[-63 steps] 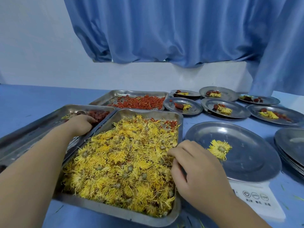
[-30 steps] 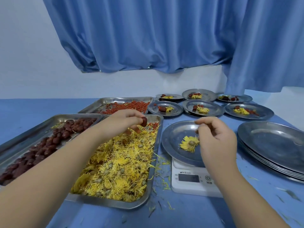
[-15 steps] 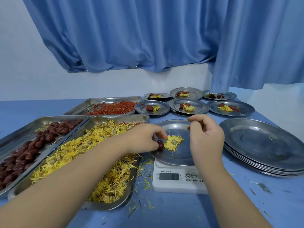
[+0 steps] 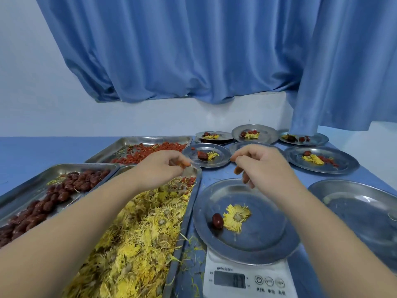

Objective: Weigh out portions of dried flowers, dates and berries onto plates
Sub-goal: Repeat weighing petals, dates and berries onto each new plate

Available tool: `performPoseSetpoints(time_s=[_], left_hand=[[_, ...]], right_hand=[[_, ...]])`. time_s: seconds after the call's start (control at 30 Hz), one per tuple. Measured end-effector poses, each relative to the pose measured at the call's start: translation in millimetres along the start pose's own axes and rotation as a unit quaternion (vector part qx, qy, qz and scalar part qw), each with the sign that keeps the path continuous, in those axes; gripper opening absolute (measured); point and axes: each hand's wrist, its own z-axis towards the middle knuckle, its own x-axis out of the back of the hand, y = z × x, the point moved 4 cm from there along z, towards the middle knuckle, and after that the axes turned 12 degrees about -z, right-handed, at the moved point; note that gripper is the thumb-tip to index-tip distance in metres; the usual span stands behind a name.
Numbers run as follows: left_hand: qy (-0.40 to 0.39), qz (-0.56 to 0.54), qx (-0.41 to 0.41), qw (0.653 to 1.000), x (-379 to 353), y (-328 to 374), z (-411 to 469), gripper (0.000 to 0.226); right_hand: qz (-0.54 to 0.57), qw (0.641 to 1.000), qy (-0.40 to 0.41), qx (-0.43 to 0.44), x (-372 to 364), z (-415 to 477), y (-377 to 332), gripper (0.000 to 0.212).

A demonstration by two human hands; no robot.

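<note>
A steel plate [image 4: 264, 239] sits on a white scale [image 4: 247, 280] and holds one yellow dried flower [image 4: 236, 217] with a dark red date [image 4: 217, 220] beside it. My left hand [image 4: 163, 168] hovers over the far end of the flower tray [image 4: 137, 244], its fingertips pinching small red berries. My right hand [image 4: 260, 164] hangs above the plate's far rim, fingers curled, also pinching an orange-red berry. A tray of dates [image 4: 43, 203] lies at the left and a tray of red berries [image 4: 150, 152] behind it.
Several filled plates [image 4: 322, 160] with flower, date and berries stand at the back right. A stack of bare plates [image 4: 361, 211] lies at the right. Loose yellow petals litter the blue table [image 4: 193, 265] between tray and scale. A blue curtain hangs behind.
My left hand has let go of the date on the plate and drawn back over the trays, now holding berries. My right hand lifted away from the flower toward the far rim.
</note>
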Motion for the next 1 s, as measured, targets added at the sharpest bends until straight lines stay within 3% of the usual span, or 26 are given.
performPoseSetpoints(time_s=[0.1, 0.2, 0.3, 0.43, 0.6, 0.83, 1.0], left_hand=[[0.075, -0.013, 0.032, 0.997, 28, -26, 24, 0.02], [0.145, -0.082, 0.083, 0.982, 49, -55, 48, 0.019], [0.154, -0.022, 0.101, 0.983, 62, -78, 78, 0.019], [0.117, 0.062, 0.124, 0.983, 62, -103, 113, 0.024], [0.014, 0.161, 0.158, 0.974, 36, -128, 143, 0.033], [-0.096, 0.205, 0.215, 0.95, 4, -140, 166, 0.038], [-0.083, 0.201, 0.218, 0.951, 3, -133, 172, 0.038]], right_hand=[[-0.061, 0.996, -0.068, 0.006, -9, 25, 6, 0.017], [-0.126, 0.989, -0.081, 0.014, -18, 42, 18, 0.018], [-0.167, 0.983, -0.066, 0.026, -23, 51, 28, 0.019], [-0.21, 0.975, -0.047, 0.053, -23, 56, 36, 0.022], [-0.205, 0.977, -0.035, 0.054, -18, 59, 37, 0.019], [-0.195, 0.976, -0.042, 0.091, -22, 60, 31, 0.023], [-0.2, 0.973, -0.047, 0.105, -24, 58, 27, 0.022]])
